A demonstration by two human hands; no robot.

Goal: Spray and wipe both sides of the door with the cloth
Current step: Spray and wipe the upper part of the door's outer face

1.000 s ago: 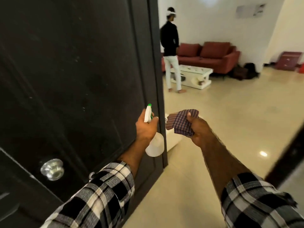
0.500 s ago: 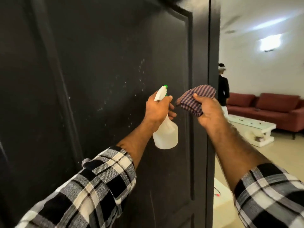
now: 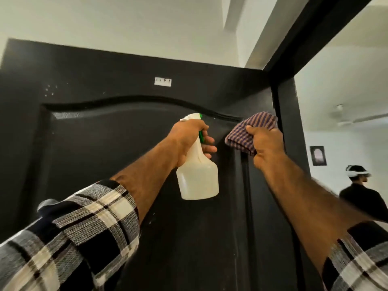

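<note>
The black door (image 3: pixel 109 156) fills the view, its top edge above. The left hand (image 3: pixel 186 137) grips a white spray bottle (image 3: pixel 198 175) by the neck (fingers on the green trigger); the right hand (image 3: pixel 266 143) clutches a bunched checked cloth (image 3: pixel 249 131) near the door's edge

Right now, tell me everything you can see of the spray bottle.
The spray bottle is pale, translucent plastic with a wide rounded body, a narrow neck, a white spray head and a green trigger. It is held roughly upright in front of the dark door, near its top. The left hand grips its neck, fingers curled by the trigger.
</note>
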